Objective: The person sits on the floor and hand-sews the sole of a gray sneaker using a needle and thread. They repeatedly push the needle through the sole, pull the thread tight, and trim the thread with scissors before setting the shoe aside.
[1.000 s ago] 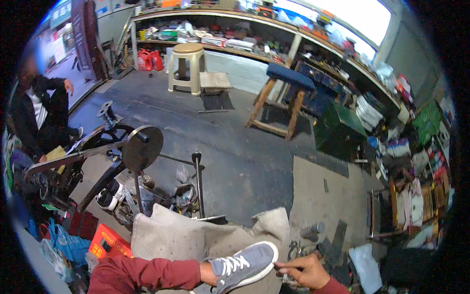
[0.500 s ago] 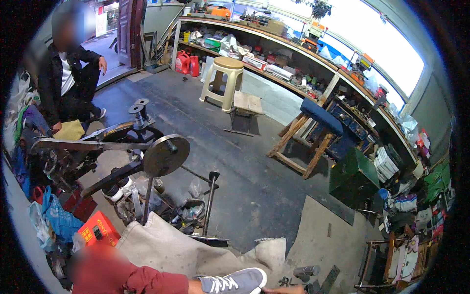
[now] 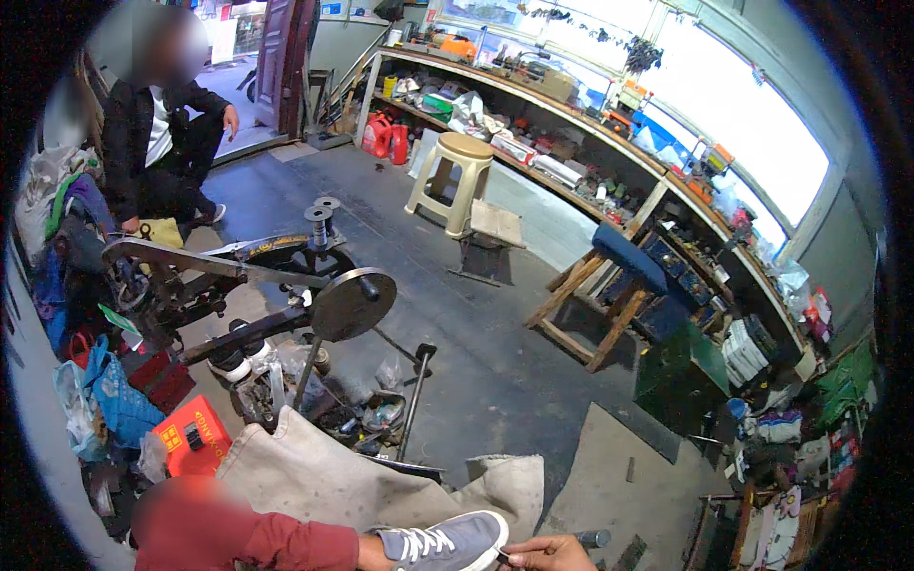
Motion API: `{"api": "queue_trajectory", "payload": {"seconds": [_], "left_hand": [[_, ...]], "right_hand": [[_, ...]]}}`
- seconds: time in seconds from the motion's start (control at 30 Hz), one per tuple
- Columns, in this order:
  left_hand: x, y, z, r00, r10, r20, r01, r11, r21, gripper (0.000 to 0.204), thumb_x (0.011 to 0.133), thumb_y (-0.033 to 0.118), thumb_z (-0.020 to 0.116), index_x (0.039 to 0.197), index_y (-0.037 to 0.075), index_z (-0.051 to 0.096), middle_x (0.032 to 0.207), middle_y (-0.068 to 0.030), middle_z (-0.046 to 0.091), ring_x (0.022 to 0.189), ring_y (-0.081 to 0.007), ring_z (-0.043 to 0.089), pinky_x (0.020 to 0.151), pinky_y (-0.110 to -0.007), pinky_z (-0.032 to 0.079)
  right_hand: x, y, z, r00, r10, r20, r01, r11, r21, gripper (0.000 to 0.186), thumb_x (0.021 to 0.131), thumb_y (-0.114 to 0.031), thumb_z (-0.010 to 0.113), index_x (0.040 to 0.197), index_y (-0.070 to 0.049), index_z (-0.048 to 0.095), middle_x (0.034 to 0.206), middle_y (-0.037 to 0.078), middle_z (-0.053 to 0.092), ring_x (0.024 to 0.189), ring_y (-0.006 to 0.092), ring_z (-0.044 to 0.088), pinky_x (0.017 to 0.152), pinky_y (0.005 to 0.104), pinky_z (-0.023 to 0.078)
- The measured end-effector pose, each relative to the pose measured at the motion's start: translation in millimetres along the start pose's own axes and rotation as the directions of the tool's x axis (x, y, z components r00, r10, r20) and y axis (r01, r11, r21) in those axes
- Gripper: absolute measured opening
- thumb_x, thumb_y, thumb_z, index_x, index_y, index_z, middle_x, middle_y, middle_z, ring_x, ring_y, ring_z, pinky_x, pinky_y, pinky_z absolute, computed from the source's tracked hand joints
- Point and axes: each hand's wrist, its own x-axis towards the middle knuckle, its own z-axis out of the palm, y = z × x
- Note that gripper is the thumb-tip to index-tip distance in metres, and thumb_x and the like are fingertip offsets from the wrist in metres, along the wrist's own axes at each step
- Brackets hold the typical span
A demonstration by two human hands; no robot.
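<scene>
A grey canvas shoe [image 3: 447,541] with white laces and white sole sits at the bottom centre, its toe pointing right. My left hand [image 3: 371,554], below a maroon sleeve, holds it from the heel end, fingers hidden by the shoe. At the toe, my right hand [image 3: 545,555] pinches a small dark item against or beside the sole's edge; I cannot make out what it is. A beige cloth [image 3: 286,466] lies spread behind and under the shoe.
A machine with a metal wheel [image 3: 352,305] stands ahead-left, near bags [image 3: 114,404] and a red box [image 3: 186,438]. A person [image 3: 157,143] crouches by the doorway. Two stools [image 3: 447,147] [image 3: 624,257], a green metal box [image 3: 676,376] and a cluttered shelf [image 3: 514,114] stand beyond.
My view has tilted upward and shifted, so the room sits lower and further right and my hands lie nearer the bottom edge. My right hand still pinches at the shoe's toe.
</scene>
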Motion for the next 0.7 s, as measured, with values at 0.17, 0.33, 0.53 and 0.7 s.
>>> {"api": "queue_trajectory", "payload": {"seconds": [0.17, 0.33, 0.53, 0.7], "left_hand": [[10.8, 1.3, 0.3, 0.999, 0.048, 0.003, -0.048, 0.999, 0.017, 0.047, 0.082, 0.016, 0.064, 0.126, -0.001, 0.059, 0.123, -0.0228, 0.063, 0.109, -0.0429, 0.062, 0.09, -0.047, 0.053], [29.3, 5.7, 5.6, 0.994, 0.102, 0.039, -0.103, 0.994, 0.03, 0.047, 0.082, 0.016, 0.065, 0.126, 0.0, 0.059, 0.124, -0.0228, 0.062, 0.11, -0.0428, 0.062, 0.09, -0.047, 0.053], [43.9, 14.9, 25.8, 0.985, 0.166, 0.045, -0.167, 0.986, 0.006, 0.048, 0.082, 0.016, 0.065, 0.126, 0.0, 0.059, 0.125, -0.0227, 0.062, 0.111, -0.0427, 0.062, 0.091, -0.047, 0.053], [49.1, 19.4, 37.9, 0.98, 0.195, 0.04, -0.195, 0.981, 0.018, 0.048, 0.082, 0.016, 0.066, 0.126, 0.0, 0.059, 0.126, -0.0227, 0.062, 0.112, -0.0427, 0.062, 0.091, -0.047, 0.053]], "right_hand": [[-15.6, 12.7, 22.7, 0.724, -0.686, -0.072, 0.469, 0.566, -0.678, 0.014, 0.088, -0.008, 0.077, 0.099, 0.0, 0.078, 0.085, 0.007, 0.077, 0.067, 0.0157, 0.068, 0.062, 0.0305, 0.053], [-33.4, 17.8, 28.0, 0.905, -0.332, -0.265, 0.283, 0.936, -0.209, 0.015, 0.09, -0.007, 0.075, 0.102, 0.002, 0.074, 0.082, 0.006, 0.075, 0.068, 0.0115, 0.065, 0.061, 0.0278, 0.051], [-64.5, 28.4, 35.3, 0.777, -0.576, -0.254, 0.327, 0.713, -0.62, 0.012, 0.09, -0.007, 0.077, 0.098, 0.001, 0.072, 0.08, 0.004, 0.073, 0.066, 0.0086, 0.062, 0.059, 0.0258, 0.048], [-83.1, 32.6, 46.2, 0.703, -0.645, -0.298, 0.322, 0.663, -0.676, 0.012, 0.089, -0.008, 0.078, 0.095, 0.0, 0.072, 0.077, 0.0, 0.07, 0.068, 0.0075, 0.06, 0.061, 0.0255, 0.048]]}}
